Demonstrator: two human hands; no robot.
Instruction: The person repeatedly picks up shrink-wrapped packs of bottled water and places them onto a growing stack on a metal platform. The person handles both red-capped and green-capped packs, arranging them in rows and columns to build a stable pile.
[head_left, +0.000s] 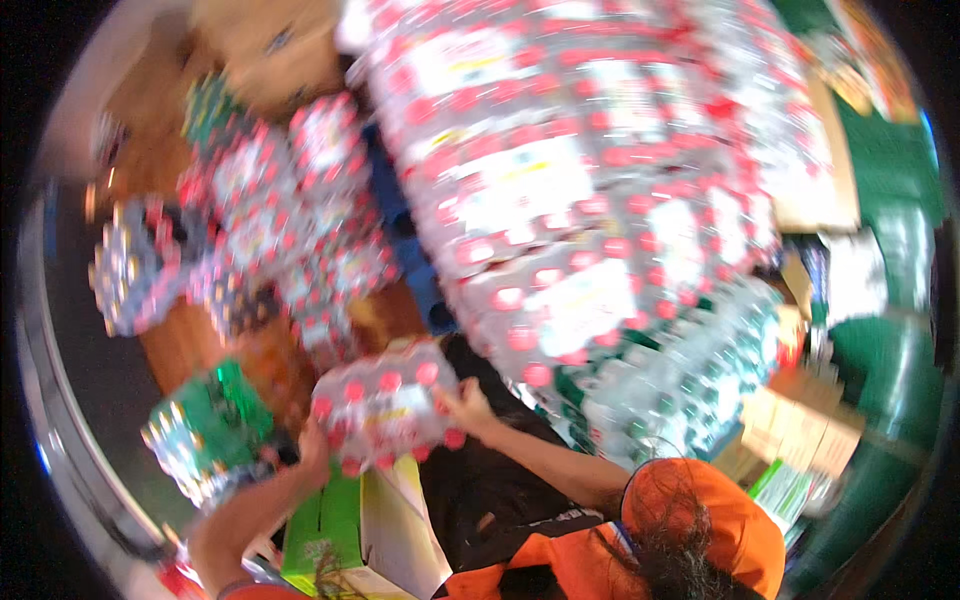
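Between both hands I hold a shrink-wrapped pack of red-capped bottles (379, 416), with a white label on its top. My left hand (313, 448) grips its left end; the fingers are partly hidden against the pack. At the opposite end, my right hand (469, 409) clasps the upper right corner of the wrap. Below the pack, close to my body, stands a green and white carton (326, 517). Beyond it, similar red-capped packs (255, 232) sit in a blurred stack on a brown surface (270, 375).
A tall stack of red-capped bottle packs (525, 187) fills the upper middle. Clear bottles with green caps (675, 390) stand at its lower right, near brown cardboard boxes (802, 431). Green-wrapped packs (206, 427) lie left. Blue crates or pallet parts (420, 277) show between the stacks.
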